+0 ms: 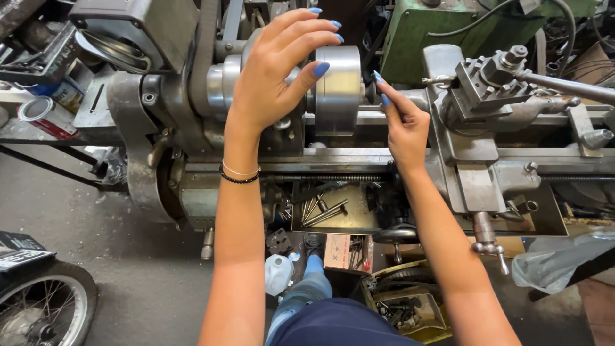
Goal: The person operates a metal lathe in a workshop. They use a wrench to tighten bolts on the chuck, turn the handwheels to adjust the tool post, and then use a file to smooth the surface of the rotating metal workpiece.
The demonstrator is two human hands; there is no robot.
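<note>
Head view: left hand cupping lathe chuck, right hand pinching at its face.

Chuck: your left hand lies on the round steel lathe chuck.
Right of it: your right hand, then the steel tool post.
Below: the metal tray of loose tools.

Both arms are bare from elbow to wrist — no sleeves, no gloves. The left hand has long nails painted bright blue; the right hand has the same polish. Around the left wrist sit two thin bracelets — one of small black beads, one pale and slim. Below, blue jeans and a dark navy garment show.
</note>
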